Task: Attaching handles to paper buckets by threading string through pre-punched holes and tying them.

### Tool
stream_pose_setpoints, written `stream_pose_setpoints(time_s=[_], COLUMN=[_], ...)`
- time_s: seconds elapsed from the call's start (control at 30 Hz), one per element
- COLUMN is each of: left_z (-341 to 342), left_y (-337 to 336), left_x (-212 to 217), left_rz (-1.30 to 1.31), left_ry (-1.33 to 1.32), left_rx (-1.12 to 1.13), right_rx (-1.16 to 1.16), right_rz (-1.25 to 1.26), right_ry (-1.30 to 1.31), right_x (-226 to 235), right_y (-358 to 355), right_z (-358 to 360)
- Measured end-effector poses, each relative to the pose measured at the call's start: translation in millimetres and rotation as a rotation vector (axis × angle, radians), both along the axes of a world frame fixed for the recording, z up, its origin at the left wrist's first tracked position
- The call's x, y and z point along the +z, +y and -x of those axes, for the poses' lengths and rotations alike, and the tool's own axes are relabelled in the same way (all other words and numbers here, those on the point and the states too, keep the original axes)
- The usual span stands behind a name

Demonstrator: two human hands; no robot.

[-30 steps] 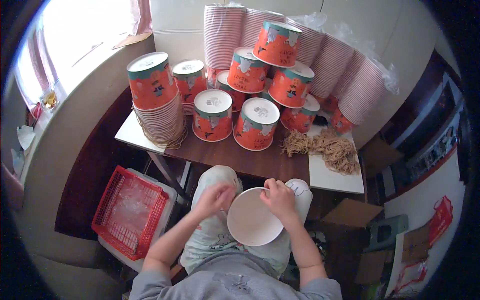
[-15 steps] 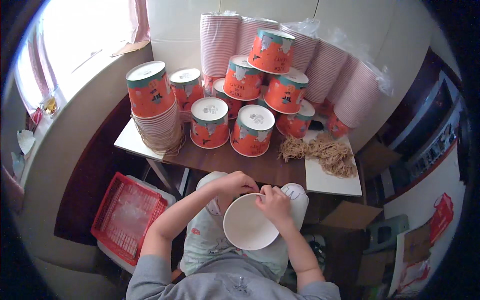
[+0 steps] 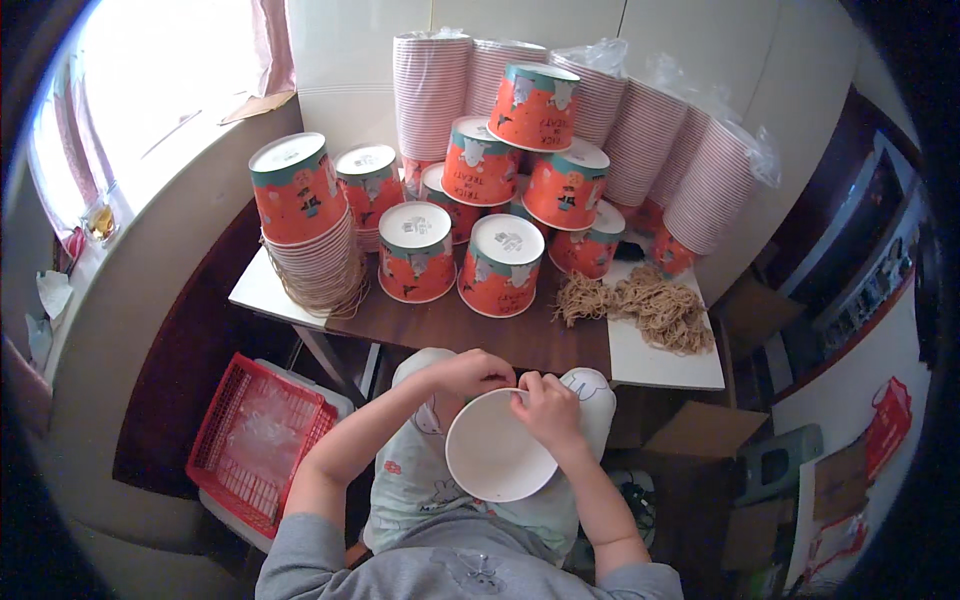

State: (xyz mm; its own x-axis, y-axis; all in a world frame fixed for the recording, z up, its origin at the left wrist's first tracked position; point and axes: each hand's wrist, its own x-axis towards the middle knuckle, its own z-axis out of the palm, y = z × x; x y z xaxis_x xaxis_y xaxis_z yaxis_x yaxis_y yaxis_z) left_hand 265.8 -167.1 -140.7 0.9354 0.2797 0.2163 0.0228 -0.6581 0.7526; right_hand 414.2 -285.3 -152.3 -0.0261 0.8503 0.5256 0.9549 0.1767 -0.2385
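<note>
A paper bucket [image 3: 498, 450] rests tilted on my lap between my thighs, its white inside facing up toward me. My right hand [image 3: 552, 408] grips its far right rim, with the thumb inside and the fingers over the outside. Just left of it, my left hand [image 3: 478, 371] is closed at the far edge of the rim, fingertips pinched together. Whatever those fingertips may hold is too small or hidden to make out. The bucket's outer wall is out of sight.
Ahead, a table [image 3: 400, 318] bears upturned orange buckets [image 3: 498, 272], a nested stack with twine loops [image 3: 325, 285], and a pile of tan cords [image 3: 668, 310]. Tall wrapped bucket stacks [image 3: 430, 100] stand behind. A red basket [image 3: 215, 450] sits at left, cardboard [image 3: 705, 430] at right.
The view has shifted slightly. My hands and the bucket hold nearly the same position, both hands still at the far rim.
</note>
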Motion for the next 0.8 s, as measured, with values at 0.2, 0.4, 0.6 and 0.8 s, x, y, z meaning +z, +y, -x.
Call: stream_pose_setpoints(time_s=[0.2,0.4,0.6,0.8], left_z=[11,55,91,99], left_y=[2,35,18,-58], left_x=[-13,-19,-27,-11], left_rz=[0.033,-0.283,-0.336,-0.054], left_ry=[0.016,0.219,0.331,0.151], left_rx=[0.159,0.791,0.925,0.822], right_rx=[0.168,-0.174,-0.117,-0.120], right_rz=[0.454,0.207,0.092,0.137], right_ry=[0.507,0.167,-0.362,0.110], right_x=[11,-5,-26,12], right_y=[17,80,120,152], right_z=[-31,-128,-140,-155])
